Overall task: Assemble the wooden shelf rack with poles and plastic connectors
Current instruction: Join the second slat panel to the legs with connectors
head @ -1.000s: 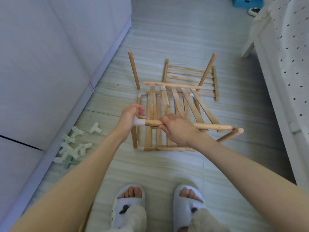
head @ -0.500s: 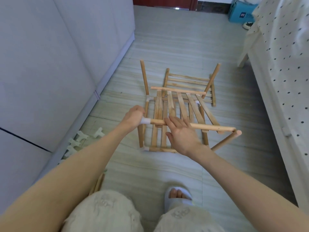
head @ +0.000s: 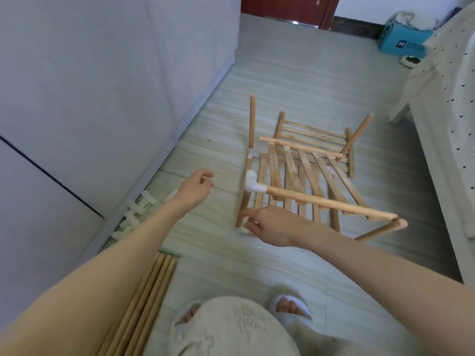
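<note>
Wooden rack stands partly built on the floor between wardrobe and bed: two slatted tiers are on uprights and one rail sits in a white connector, while its free end, a spare slatted panel, a pole bundle and loose connectors by the wardrobe show much work remains. Compared with half a second ago, both hands have released the rail: the left hand now hangs loosely curled, its grip empty, and the right hand reaches, fingers relaxed and empty, toward the near-left upright's base.
</note>
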Motion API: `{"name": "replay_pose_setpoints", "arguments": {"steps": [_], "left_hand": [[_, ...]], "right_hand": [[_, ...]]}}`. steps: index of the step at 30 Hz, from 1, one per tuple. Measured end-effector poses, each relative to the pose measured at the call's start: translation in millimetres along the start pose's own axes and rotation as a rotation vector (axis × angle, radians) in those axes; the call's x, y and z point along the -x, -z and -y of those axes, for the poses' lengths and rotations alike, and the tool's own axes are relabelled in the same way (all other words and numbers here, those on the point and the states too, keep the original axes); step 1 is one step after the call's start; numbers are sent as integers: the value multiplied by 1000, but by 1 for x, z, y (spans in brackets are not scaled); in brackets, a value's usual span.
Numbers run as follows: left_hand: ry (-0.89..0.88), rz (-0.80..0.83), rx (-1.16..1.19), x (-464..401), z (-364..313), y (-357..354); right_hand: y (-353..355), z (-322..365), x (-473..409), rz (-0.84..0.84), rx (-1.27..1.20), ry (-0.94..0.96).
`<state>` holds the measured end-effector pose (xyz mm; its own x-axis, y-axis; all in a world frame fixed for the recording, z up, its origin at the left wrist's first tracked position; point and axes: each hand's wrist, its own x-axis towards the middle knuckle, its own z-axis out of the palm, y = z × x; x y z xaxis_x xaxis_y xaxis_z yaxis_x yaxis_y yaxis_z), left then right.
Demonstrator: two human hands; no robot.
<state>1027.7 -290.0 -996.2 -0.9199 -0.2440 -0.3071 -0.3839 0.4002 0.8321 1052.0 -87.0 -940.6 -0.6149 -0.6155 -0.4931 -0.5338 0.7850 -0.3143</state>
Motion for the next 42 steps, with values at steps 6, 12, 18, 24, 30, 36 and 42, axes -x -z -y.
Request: {"name": "replay_pose_setpoints", "arguments": {"steps": [6, 12, 18, 24, 30, 36, 42], "left_hand": [[177, -63, -126, -9, 122, 55], [96, -49, -458, -52, 189, 57], [3, -2, -778, -112, 204, 35], [-36, 34, -827, -118, 207, 10], [28, -73, -228, -74, 166, 19], [-176, -148, 13, -16, 67, 49], [-479, -64, -90, 53, -59, 48]], "right_hand": [[-19, 21, -103, 188, 64, 56], [-96, 12, -189, 287, 62, -42], [-149, -17, -209, 303, 61, -17], [-155, -13, -207, 317, -126, -75], [-89, 10, -166, 275, -300, -196], [6, 51, -74, 196, -300, -39], [74, 38, 38, -409, -425, -92]]}}
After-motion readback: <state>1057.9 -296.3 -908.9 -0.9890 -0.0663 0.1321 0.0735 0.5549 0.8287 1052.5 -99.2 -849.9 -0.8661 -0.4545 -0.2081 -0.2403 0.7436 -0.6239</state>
